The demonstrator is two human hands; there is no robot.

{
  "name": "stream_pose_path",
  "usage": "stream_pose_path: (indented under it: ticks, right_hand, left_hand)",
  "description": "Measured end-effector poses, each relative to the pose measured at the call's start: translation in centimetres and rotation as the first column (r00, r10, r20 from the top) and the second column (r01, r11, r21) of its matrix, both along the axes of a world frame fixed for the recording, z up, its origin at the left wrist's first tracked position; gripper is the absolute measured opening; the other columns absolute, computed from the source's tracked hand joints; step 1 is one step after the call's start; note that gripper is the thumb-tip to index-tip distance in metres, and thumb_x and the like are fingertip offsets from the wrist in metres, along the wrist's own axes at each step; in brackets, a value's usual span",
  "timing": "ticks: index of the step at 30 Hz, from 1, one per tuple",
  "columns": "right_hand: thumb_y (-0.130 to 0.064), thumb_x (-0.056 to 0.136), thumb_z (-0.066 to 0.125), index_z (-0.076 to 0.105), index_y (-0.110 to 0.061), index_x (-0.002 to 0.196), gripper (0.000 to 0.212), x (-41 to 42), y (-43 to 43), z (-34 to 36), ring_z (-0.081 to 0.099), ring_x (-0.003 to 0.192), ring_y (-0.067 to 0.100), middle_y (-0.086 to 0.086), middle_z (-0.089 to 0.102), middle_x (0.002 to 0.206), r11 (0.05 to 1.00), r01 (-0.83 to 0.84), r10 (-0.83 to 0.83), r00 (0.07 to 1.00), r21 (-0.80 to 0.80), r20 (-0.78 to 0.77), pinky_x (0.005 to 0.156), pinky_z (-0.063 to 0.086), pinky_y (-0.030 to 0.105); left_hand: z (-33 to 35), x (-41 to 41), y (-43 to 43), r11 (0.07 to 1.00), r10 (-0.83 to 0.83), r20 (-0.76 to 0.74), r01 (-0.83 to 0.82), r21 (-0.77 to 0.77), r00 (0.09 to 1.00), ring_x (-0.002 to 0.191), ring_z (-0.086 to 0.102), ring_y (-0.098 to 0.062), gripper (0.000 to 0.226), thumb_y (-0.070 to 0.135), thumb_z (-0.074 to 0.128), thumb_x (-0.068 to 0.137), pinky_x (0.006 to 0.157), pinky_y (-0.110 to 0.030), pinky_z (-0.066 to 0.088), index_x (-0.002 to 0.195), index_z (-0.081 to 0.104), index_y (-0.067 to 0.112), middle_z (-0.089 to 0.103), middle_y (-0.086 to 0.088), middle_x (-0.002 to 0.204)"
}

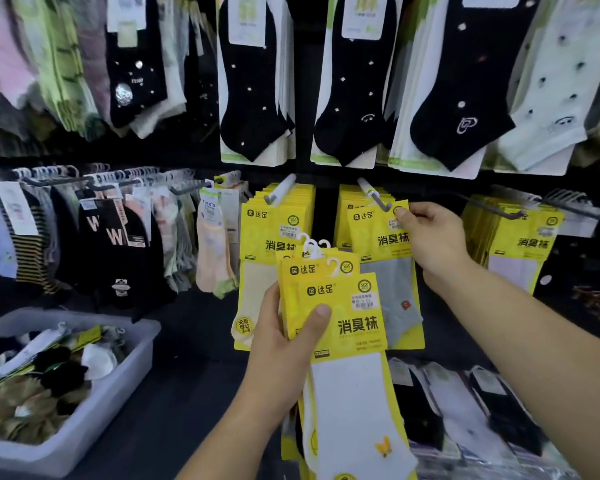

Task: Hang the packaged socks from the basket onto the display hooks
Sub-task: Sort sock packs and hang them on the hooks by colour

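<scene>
The left hand [284, 344] grips a stack of yellow sock packs [343, 327]; the right hand [433, 240] pinches a hanging pack [385, 244].

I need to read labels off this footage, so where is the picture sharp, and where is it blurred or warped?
Head view: the yellow packs gripped by the left hand and the grey-sock pack pinched by the right hand are sharp and readable; the upper-left socks are smeared with blur; straight lines bow near the edges.

basket [118, 368] lower left, sock packs [340, 317] before display hooks [374, 197]
</scene>
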State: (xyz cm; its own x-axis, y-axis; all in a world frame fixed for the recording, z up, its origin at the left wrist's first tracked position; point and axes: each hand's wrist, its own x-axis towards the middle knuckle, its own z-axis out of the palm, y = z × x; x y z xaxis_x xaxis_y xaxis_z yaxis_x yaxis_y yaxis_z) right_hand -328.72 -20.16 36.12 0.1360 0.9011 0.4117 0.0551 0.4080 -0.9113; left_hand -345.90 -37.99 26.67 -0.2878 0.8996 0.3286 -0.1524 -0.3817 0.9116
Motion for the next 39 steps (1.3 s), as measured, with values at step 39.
stream_pose_path:
  ticks: [39]
  right_hand:
    - [-0.025,0.101,0.06,0.071,-0.018,0.095,0.014,2.3,-5.3,-3.6,0.072,0.094,0.034,0.006,0.077,0.091,0.991,-0.048,0.038,0.996,-0.122,-0.086,0.086,0.057,0.052]
  left_hand:
    - [-0.1,0.2,0.2,0.997,0.071,0.022,-0.07,-0.038,0.997,0.102,0.079,-0.016,0.035,0.012,0.07,0.1,0.074,-0.025,0.063,0.122,0.06,0.036,0.08,0.007,0.113]
